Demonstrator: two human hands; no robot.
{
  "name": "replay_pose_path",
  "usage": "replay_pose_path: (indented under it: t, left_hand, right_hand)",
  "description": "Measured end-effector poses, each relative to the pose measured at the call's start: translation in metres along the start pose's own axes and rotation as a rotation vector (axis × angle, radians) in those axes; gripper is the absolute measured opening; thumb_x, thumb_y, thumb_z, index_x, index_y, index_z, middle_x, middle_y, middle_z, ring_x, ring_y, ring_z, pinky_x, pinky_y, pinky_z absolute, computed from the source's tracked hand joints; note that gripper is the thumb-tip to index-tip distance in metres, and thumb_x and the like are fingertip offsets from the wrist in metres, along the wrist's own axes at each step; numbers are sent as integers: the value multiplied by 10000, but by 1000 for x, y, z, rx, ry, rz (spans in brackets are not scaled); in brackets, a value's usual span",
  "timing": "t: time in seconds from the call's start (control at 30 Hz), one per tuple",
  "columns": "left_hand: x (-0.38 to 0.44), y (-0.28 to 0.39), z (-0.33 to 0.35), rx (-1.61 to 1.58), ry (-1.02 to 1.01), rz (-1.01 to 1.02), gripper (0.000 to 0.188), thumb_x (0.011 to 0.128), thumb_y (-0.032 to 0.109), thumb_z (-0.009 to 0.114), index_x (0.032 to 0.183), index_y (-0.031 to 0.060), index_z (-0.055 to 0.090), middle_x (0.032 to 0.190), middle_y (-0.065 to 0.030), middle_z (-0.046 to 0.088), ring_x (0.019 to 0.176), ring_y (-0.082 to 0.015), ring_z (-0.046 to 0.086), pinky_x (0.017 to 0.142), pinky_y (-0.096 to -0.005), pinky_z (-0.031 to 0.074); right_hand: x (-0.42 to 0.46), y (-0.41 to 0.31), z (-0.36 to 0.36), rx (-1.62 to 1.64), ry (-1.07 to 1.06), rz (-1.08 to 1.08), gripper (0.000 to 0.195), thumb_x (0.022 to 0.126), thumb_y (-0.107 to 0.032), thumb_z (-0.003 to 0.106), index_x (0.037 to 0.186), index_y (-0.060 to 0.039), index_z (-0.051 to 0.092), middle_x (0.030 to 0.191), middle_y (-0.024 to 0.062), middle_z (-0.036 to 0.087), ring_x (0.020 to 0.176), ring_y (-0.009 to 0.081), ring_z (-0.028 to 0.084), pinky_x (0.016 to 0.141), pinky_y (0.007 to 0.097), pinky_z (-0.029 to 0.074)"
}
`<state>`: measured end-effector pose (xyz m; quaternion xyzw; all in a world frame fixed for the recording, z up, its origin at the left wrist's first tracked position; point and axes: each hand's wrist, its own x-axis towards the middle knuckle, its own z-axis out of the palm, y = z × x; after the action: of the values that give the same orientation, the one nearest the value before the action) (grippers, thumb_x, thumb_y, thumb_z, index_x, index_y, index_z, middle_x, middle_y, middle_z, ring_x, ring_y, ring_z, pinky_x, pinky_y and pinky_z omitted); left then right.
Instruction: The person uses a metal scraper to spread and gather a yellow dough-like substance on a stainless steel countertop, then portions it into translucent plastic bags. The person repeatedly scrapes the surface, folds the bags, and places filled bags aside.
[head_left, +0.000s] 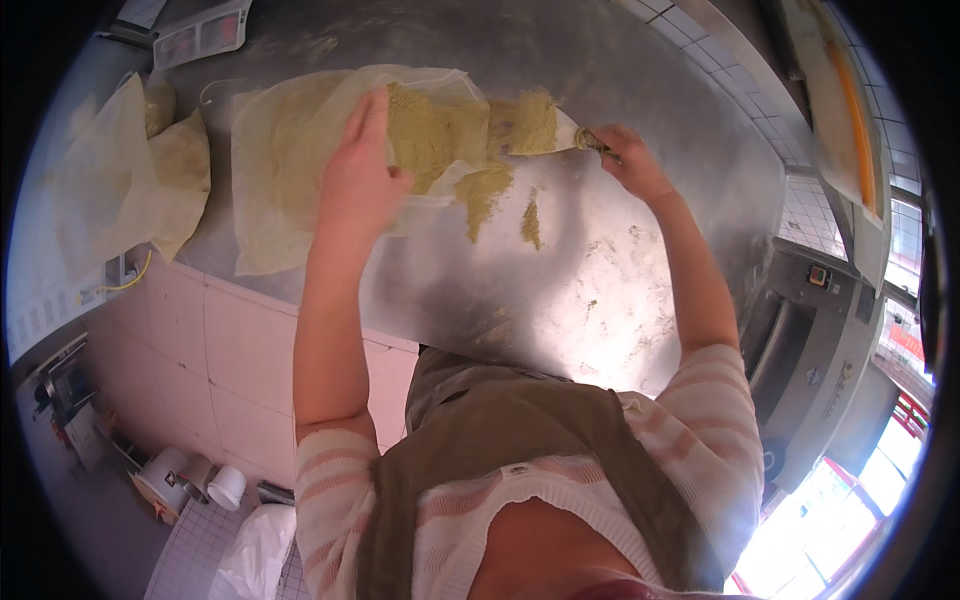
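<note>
In the head view, my right hand (630, 159) grips the dark handle of a metal scoop (568, 136). Its blade carries a heap of greenish-yellow powder (534, 124) and points left towards the mouth of a pale, translucent bag (277, 142). The bag lies flat on a metal worktop (480, 292), with a thick layer of the same powder showing at its open end. Over the bag is my left hand (360, 172), slightly blurred, fingers stretched out and thumb apart. Whether its palm touches the cloth cannot be made out. Loose powder streaks lie below the bag's mouth.
Further pale bags (176, 176) stand at the worktop's left end. A clear plastic package (201, 37) is at the far left corner. Metal equipment with a switch (819, 277) stands on the right. White buckets (226, 486) and a white plastic bag (259, 547) are low on the left.
</note>
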<state>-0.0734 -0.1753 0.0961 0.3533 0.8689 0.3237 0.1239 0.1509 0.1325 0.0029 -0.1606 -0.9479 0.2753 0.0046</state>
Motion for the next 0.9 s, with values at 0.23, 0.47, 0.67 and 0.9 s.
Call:
replay_pose_path:
  t: [0.23, 0.47, 0.67, 0.9]
  left_hand:
    - [1, 9, 2, -25, -48, -27, 829, 696, -35, 586, 1456, 94, 284, 1468, -148, 354, 963, -310, 627, 841, -371, 507]
    - [-3, -3, -55, -109, 11, -265, 844, 666, -38, 588, 1454, 133, 340, 1208, -99, 560, 637, -161, 537, 655, -298, 482]
    - [-10, -24, -56, -190, 113, -139, 854, 620, -59, 594, 1429, 136, 402, 856, -30, 562, 575, -98, 439, 575, -247, 432]
    - [-18, -34, -58, -188, 92, -185, 840, 629, -61, 601, 1424, 126, 406, 998, -29, 590, 579, -92, 433, 582, -241, 437]
  right_hand:
    - [32, -144, -33, -383, 25, -219, 444, 759, -61, 579, 1189, -161, 613, 1067, 66, 630, 979, 295, 595, 836, 408, 501]
    - [32, -45, -39, -395, -76, 220, 416, 776, -178, 605, 1191, -204, 611, 1052, 67, 663, 943, 282, 638, 814, 404, 533]
    - [132, -93, 56, -341, 63, 148, 275, 816, -262, 595, 1073, -174, 642, 1074, 97, 642, 1028, 268, 617, 850, 409, 525]
    - [82, -75, 61, -248, -52, 67, 412, 799, -218, 591, 1211, -200, 586, 1032, 130, 610, 971, 330, 602, 793, 443, 513]
